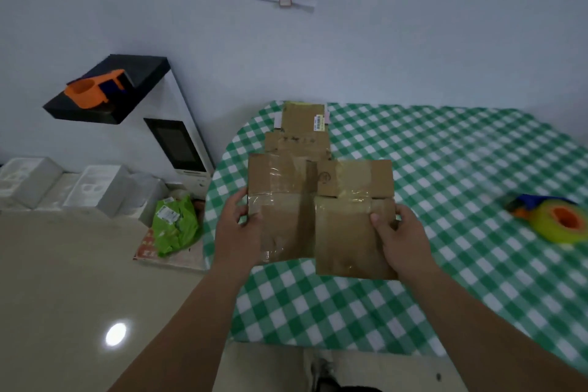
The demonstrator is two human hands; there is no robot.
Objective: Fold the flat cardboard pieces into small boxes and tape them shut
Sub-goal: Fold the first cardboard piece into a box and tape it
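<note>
Your left hand (239, 226) and right hand (401, 240) each gripped an edge of the flattened cardboard piece (319, 210), holding it over the checked worktop (445, 169); the tape dispenser (552, 218) lay well apart on your right

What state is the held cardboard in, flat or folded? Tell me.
Flat: the cardboard lies spread, flaps out, gripped by left hand and right hand.
</note>
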